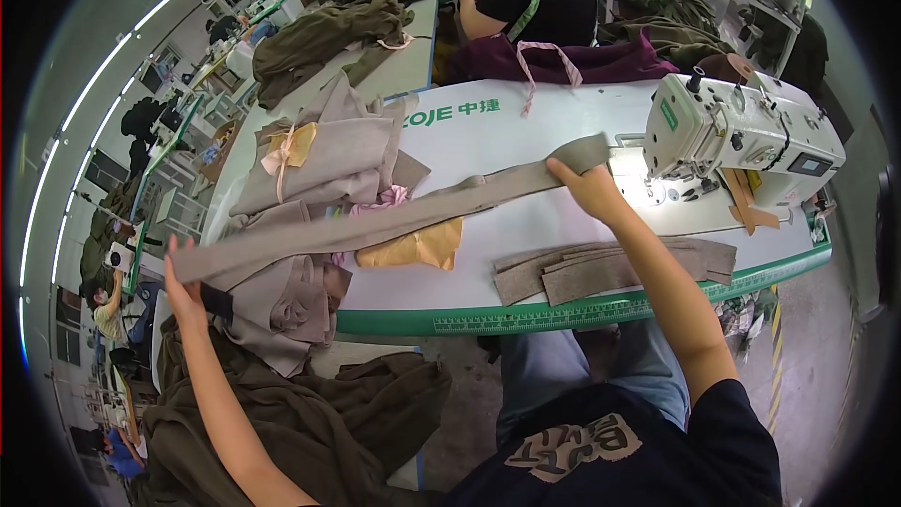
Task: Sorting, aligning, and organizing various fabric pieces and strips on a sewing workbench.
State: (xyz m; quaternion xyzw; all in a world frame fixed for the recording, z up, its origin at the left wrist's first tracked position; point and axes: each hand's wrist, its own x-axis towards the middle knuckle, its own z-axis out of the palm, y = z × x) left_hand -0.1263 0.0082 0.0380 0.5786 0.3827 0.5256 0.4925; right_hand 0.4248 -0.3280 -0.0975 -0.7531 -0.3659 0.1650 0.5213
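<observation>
A long grey-brown fabric strip (404,216) stretches across the white sewing table (469,282), held at both ends. My left hand (185,291) holds its left end beyond the table's left side, partly blurred. Near the sewing machine (732,131), my right hand (589,190) pinches the strip close to its right end, which turns up beyond my fingers. Beneath the strip lie a yellow paper piece (418,246) and a heap of grey-brown fabric (328,155). Under my right forearm, several shorter strips (601,270) rest by the table's front edge.
A ruler tape runs along the green table edge (526,321). Dark olive cloth (300,413) is piled at my lower left. Across the table sits another person (549,0) with a green tape round the neck, beside purple cloth (601,61). Brown pieces (741,197) lie by the machine.
</observation>
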